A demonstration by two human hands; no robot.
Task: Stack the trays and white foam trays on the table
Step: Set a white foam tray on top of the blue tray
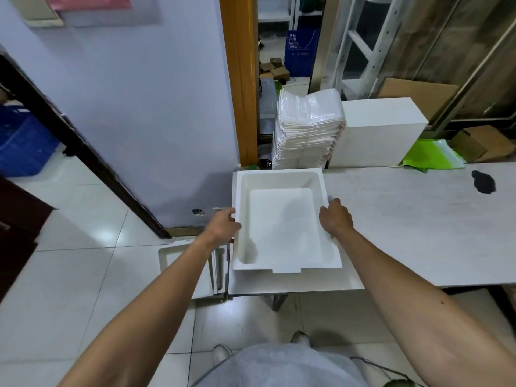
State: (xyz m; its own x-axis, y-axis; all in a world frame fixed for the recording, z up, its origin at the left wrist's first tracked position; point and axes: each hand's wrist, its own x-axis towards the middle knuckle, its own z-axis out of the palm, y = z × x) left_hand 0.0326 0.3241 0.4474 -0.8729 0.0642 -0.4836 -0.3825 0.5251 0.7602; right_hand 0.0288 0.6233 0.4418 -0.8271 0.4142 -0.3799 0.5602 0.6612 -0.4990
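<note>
Left hand: the left hand (223,223) is clamped on the left rim of the foam tray (282,224), fingers curled round the edge.
Right hand: the right hand (336,216) grips the opposite rim, thumb on the inner side, fingers wrapped over the outside.
Hands together or apart: well apart, one on each long side, with the tray spanning between them.
Foam tray: white, deep and open side up, and it's right at the left end of the desk (418,224), its near edge turned a touch to the right.
Underneath: a flat white foam piece (293,283) lies on the desk corner directly below the tray; whether the tray rests on it or hangs just above it, I cannot tell.
On the floor: another white foam piece (178,255) sits just beside the desk's left end, partly hidden by the left forearm.
Far edge of desk: a tall stack of wrapped trays (305,129) stands beyond the held tray, a white box (377,135) just beside it, and a green bag (432,155) further right.
Desk top: pale, with a black patch (483,182) out on the right.
</note>
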